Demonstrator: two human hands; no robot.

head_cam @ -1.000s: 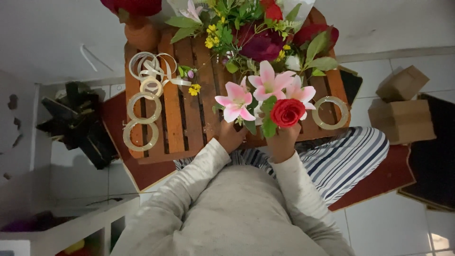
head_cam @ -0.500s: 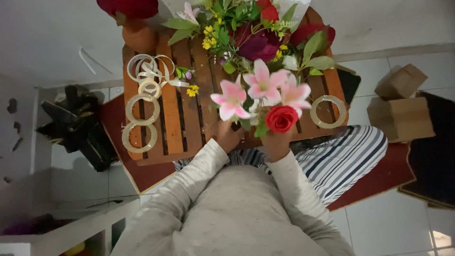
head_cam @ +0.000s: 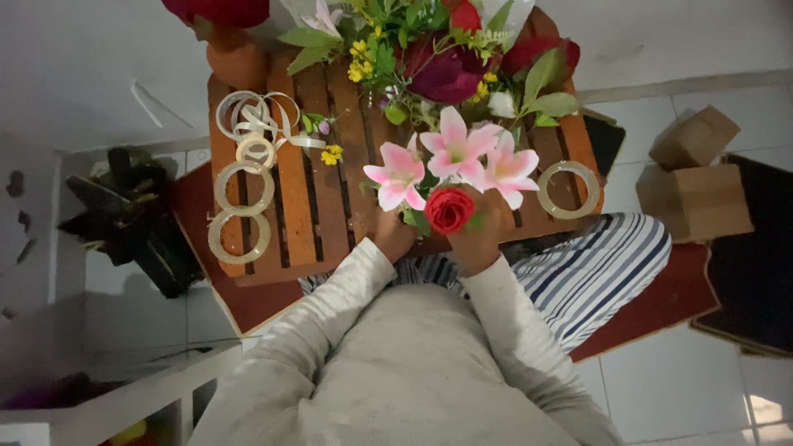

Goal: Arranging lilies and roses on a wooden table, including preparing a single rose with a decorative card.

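Note:
Both my hands meet at the near edge of a small orange slatted wooden table [head_cam: 293, 206]. My right hand [head_cam: 481, 241] is closed around the stems of a small bunch, a red rose [head_cam: 449, 209] under three pink lilies [head_cam: 453, 157]. My left hand [head_cam: 393, 237] grips the same stems from the left side, just below the leftmost lily. The stems themselves are hidden by my fingers and the blooms.
More flowers and green leaves [head_cam: 446, 58] are heaped at the table's far side, beside a terracotta pot [head_cam: 235, 58]. Tape rolls [head_cam: 239, 211] and curled ribbon [head_cam: 256, 116] lie at the left, another roll [head_cam: 568, 190] at the right. Cardboard boxes [head_cam: 694, 182] stand on the floor to the right.
The bunch of lilies and rose has shifted slightly away from me and to the left, with both hands still on it. Nothing else has moved.

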